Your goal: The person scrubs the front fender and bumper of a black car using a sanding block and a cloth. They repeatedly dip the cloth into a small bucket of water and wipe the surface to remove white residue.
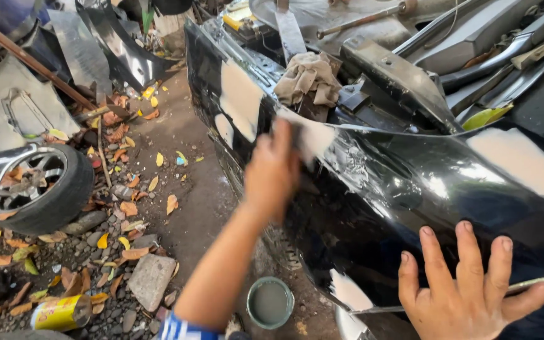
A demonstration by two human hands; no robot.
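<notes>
My left hand point(272, 170), blurred, pressed against the black car fender point(410, 201) at a pale filler patch point(313, 135); whether it gripped anything I could not tell. My right hand point(467, 286) lay flat, fingers spread, on the fender's lower edge. Below stood a small open can point(270, 303), and a wheel point(39, 189) lay among leaves at left.

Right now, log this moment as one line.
left hand: pressed on black car body panel, blurred | right hand: flat on panel, fingers spread | ground: open can, tyre
</notes>
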